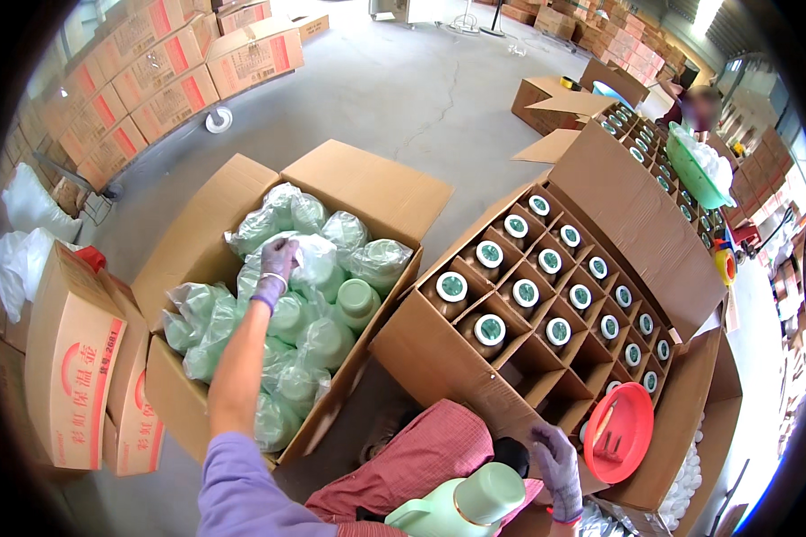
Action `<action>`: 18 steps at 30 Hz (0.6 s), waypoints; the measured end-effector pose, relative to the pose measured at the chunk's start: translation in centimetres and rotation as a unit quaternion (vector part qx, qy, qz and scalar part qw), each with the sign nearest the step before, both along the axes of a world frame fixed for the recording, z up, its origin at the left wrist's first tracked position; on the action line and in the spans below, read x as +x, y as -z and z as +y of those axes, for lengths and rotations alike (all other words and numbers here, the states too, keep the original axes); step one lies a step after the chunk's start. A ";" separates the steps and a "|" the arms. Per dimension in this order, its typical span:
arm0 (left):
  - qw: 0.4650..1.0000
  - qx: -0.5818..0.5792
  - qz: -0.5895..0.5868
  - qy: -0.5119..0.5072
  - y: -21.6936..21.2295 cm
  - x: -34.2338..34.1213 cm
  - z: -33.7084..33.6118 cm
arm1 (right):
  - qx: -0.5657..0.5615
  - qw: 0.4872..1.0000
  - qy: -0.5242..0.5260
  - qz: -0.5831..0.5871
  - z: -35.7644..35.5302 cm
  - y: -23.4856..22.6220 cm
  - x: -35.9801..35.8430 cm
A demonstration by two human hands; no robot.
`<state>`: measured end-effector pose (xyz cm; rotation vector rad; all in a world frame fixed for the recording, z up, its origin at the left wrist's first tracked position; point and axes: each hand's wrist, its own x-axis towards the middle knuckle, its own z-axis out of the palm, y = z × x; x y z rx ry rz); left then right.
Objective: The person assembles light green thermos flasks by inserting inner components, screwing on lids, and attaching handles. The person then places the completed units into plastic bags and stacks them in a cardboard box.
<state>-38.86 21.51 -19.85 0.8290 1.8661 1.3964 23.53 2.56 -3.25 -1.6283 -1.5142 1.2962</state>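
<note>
The divided carton at three o'clock holds brown bottles standing in its cells, its near cells empty; the open carton at nine o'clock is packed with green jugs in plastic bags. The left hand grips one bagged jug at that carton's centre. At six o'clock a bare green jug lies on the lap, the right hand curled just at its two o'clock, touching unclear.

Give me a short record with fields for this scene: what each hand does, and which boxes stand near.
left hand: grips a plastic-wrapped green jug in the open carton
right hand: gloved, near the green jug on the lap; contact unclear
divided carton: cells hold capped flasks, some cells empty
red bowl: on the divided carton's near corner
</note>
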 end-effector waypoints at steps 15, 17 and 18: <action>0.718 0.376 -0.448 0.376 -33.2 18.9 1.3 | 0.607 0.738 -0.083 -0.285 11.2 -2.2 -17.2; 0.759 0.378 -0.429 0.310 -33.6 25.7 -1.0 | 0.470 0.855 -0.096 -0.195 15.5 -0.3 -14.9; 0.808 0.406 -0.350 0.246 -32.9 29.1 -2.7 | 0.354 0.933 0.023 0.063 17.2 1.5 -13.8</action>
